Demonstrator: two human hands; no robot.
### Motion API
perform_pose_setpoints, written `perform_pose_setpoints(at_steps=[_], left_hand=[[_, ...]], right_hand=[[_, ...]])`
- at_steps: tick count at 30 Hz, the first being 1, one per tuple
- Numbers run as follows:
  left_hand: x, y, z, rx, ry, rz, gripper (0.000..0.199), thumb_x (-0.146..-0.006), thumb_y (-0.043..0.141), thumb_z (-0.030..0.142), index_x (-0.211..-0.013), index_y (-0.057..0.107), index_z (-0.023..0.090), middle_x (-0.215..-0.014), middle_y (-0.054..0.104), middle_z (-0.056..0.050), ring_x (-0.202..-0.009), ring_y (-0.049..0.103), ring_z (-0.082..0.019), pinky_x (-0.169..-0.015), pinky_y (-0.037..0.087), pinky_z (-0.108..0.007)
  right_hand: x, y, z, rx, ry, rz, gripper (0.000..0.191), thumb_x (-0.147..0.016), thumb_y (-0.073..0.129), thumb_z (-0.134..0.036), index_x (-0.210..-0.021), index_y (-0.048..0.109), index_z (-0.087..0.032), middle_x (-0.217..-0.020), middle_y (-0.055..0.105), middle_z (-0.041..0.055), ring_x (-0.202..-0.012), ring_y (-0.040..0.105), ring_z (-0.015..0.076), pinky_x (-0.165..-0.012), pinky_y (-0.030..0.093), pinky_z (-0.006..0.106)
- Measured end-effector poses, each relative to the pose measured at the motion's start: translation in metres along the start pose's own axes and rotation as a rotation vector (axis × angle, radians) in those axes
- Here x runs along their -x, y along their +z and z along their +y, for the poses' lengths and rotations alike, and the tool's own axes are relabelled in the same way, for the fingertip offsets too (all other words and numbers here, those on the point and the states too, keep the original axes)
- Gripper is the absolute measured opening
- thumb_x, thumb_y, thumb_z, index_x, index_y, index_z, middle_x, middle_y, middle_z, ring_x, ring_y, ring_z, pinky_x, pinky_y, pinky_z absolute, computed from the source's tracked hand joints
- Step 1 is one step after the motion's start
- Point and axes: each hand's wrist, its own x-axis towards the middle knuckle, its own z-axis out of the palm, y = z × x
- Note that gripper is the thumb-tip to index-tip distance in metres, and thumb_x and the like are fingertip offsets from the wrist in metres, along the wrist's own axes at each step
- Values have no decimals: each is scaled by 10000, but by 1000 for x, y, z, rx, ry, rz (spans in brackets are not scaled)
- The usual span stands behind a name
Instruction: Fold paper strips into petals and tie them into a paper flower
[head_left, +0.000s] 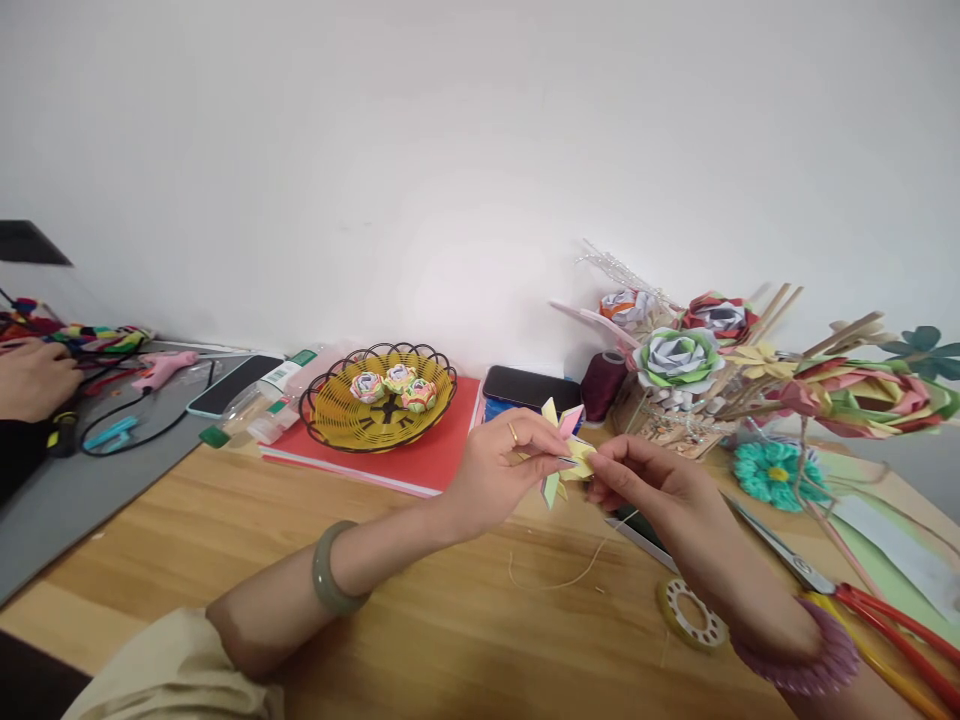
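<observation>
Both my hands meet over the table around a folded paper flower [577,460] with yellow, pink and pale green pointed petals. My left hand [499,465], with a ring on one finger, pinches it from the left. From the right, the thumb and fingers of my right hand [649,485] pinch its yellow part. My fingers cover some of the flower. A thin pale thread [559,585] hangs in a loop below my hands; whether it joins the flower I cannot tell.
A yellow wicker basket [337,410] with paper flowers stands on red paper [375,470]. To the right are a tape roll [691,615], scissors [802,570], a thread spool [604,385] and paper roses [679,358]. At far left, another person's hand [37,378] is near a pink glue gun [165,368].
</observation>
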Motion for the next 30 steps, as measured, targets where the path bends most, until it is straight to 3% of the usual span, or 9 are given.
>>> perform_pose_setpoints(at_steps=[5, 23, 30], left_hand=[[2, 3, 0, 93, -160, 59, 69, -718, 619, 176, -709, 557, 150, -774, 592, -24, -757, 581, -113, -693, 478, -245], [-1, 4, 6, 185, -270, 101, 227, -709, 623, 314, -696, 461, 157, -778, 557, -11, -708, 518, -105, -642, 427, -232], [-1, 2, 0, 287, -322, 114, 220, -702, 637, 293, -703, 469, 150, -783, 558, -1, -692, 513, -91, -653, 429, -228]], right_hand=[[1, 0, 0, -50, 14, 9, 280, -777, 534, -439, -664, 525, -183, -651, 566, -1, -655, 548, 135, -624, 424, 246], [2, -6, 6, -31, -78, -16, 260, -814, 507, -409, -682, 526, -186, -606, 591, 0, -590, 512, 135, -559, 379, 262], [3, -6, 6, -55, -75, -18, 244, -810, 517, -377, -659, 528, -187, -580, 575, -10, -574, 493, 124, -564, 369, 253]])
